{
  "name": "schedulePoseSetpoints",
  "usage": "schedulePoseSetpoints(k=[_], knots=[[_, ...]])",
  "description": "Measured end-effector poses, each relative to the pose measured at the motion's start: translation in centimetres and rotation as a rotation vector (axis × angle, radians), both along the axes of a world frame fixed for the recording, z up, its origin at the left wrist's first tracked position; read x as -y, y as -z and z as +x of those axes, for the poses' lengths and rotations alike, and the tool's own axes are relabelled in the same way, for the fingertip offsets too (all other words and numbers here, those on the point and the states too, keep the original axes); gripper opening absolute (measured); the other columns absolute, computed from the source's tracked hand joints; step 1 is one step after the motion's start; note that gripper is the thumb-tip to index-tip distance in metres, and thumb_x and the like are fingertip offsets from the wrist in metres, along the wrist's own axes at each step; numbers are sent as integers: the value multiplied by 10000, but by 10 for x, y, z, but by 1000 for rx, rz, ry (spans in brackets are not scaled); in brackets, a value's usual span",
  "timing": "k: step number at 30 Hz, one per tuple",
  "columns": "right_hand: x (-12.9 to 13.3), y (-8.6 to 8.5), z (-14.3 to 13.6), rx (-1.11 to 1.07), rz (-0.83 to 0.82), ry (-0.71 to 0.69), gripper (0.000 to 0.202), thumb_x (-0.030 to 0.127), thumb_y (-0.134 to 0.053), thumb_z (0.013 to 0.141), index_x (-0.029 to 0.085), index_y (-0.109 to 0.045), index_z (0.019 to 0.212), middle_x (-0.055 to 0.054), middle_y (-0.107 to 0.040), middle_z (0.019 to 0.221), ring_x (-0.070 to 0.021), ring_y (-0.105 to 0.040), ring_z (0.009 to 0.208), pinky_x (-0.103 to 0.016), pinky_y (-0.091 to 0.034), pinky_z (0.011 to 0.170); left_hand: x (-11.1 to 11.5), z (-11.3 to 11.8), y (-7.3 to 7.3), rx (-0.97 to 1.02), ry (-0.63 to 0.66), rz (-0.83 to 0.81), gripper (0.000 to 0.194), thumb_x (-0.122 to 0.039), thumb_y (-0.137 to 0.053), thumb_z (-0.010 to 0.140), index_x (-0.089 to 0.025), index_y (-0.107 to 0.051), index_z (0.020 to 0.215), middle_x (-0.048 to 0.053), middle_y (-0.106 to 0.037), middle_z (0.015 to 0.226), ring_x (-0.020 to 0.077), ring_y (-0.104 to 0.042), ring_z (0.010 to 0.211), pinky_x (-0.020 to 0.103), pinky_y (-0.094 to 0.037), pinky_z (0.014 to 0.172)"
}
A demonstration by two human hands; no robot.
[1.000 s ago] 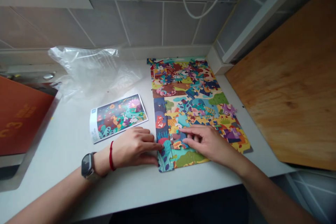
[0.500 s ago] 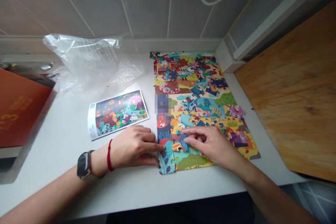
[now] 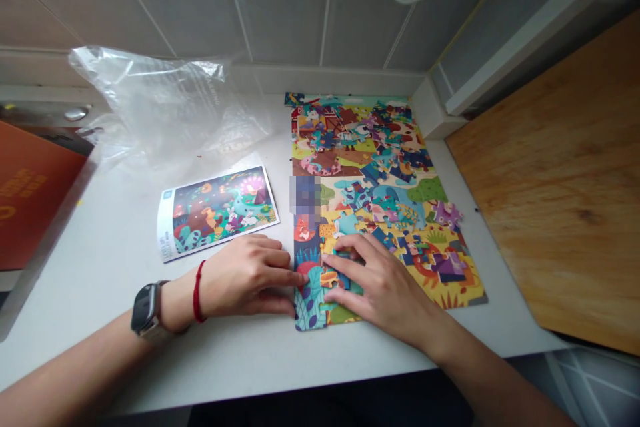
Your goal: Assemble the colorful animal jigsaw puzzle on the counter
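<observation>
My left hand [image 3: 253, 277] lies beside the left edge of the jigsaw puzzle [image 3: 343, 167]. Its index finger stretches onto a joined strip of dark and blue pieces [image 3: 310, 300], its thumb lies near that edge, and it grips nothing. Over the lower part, my right hand [image 3: 377, 280] has its fingers spread. Its index fingertip and thumb lie on either side of a puzzle piece [image 3: 329, 279] with an orange patch, right against the strip. The hand partly covers this piece and those around it. Loose pieces, such as a purple one [image 3: 447, 215], lie scattered on the picture.
A printed picture sheet [image 3: 225, 210] lies left of the puzzle. Behind it stands a crumpled clear plastic bag [image 3: 155, 107]. An orange box [image 3: 35, 193] is at the far left, a wooden board [image 3: 565, 200] at the right, and a tiled wall [image 3: 280, 7] at the back.
My right hand has moved left and spread its fingers over the orange-patched piece, which its finger and thumb met at the right side before. My left hand keeps its place on the strip.
</observation>
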State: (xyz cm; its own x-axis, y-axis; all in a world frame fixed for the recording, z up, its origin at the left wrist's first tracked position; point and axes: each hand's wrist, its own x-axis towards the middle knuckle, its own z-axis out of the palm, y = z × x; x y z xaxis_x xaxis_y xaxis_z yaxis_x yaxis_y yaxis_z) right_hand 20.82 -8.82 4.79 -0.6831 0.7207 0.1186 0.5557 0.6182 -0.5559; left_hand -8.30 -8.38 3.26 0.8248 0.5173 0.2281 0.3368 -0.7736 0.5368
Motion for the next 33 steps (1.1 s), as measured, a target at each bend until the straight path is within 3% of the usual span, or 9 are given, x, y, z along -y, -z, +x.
schedulePoseSetpoints(k=[4,10,16,23,33], knots=[[-1,3,1,24,72,-36,340,316,-823,917,221,-775,1240,-130,-680,1245,-308,-640,1134,-493,-580,989,0,0,-1,1,-2,-5,315,-502,-656,1037,-226,-759,1150,27,-698,800,186,-586,676,344,-362,624],[-3,4,3,-57,41,-71,203,318,-777,958,238,-817,1141,-129,-669,1264,-286,-664,1150,-476,-606,989,0,1,-2,0,-5,-8,311,-501,-674,1026,-224,-763,1136,23,-697,797,183,-595,678,347,-372,621],[-3,6,7,-137,-50,-32,283,276,-691,1019,220,-759,1288,-136,-663,1299,-255,-682,1192,-401,-628,998,0,0,-2,3,-3,-6,334,-522,-650,1034,-225,-764,1139,28,-688,784,191,-590,672,356,-362,619],[-4,3,3,-28,35,-58,302,265,-698,1005,187,-743,1293,-140,-680,1210,-287,-651,1124,-495,-596,988,0,0,-2,7,-6,-5,346,-533,-641,1037,-222,-768,1122,31,-682,776,188,-591,666,360,-358,609],[-4,4,7,-35,7,-31,295,274,-716,991,217,-764,1276,-111,-655,1142,-264,-635,1062,-464,-584,948,0,0,-2,5,-11,1,337,-529,-651,1034,-224,-772,1113,34,-687,769,183,-609,666,350,-380,607]])
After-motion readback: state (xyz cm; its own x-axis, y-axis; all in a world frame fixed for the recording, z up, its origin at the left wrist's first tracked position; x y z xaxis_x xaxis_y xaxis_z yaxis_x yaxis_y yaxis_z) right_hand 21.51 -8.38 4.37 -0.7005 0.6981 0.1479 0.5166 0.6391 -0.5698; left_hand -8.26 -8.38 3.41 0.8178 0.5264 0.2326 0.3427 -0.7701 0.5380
